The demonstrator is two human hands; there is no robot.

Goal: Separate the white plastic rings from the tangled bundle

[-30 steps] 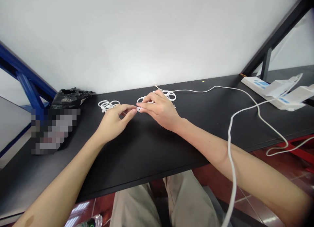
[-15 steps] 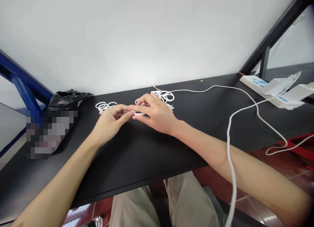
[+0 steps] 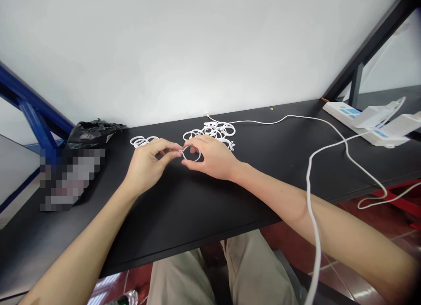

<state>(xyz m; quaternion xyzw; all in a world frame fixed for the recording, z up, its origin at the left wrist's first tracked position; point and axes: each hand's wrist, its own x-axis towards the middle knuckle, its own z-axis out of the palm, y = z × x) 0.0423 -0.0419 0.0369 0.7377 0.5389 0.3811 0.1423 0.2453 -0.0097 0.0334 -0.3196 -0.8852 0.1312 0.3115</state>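
Note:
Both hands meet over the middle of a black table (image 3: 184,208). Between them is one white plastic ring (image 3: 191,153), lifted a little toward me. My right hand (image 3: 210,158) pinches its right side with curled fingers. My left hand (image 3: 148,164) pinches its left end with thumb and forefinger. Just behind the hands lies a pile of several white rings (image 3: 213,130). A smaller bunch of white rings (image 3: 140,141) lies left of my left hand.
A white cable (image 3: 309,173) runs from the ring pile across the table and down over my right forearm. White power strips (image 3: 368,118) sit at the far right. A black plastic bag (image 3: 92,129) and a blurred-out object (image 3: 70,175) lie at the left.
My right hand has drawn back from the ring pile with one ring. Both hands now hold that ring between them, nearer to me than before.

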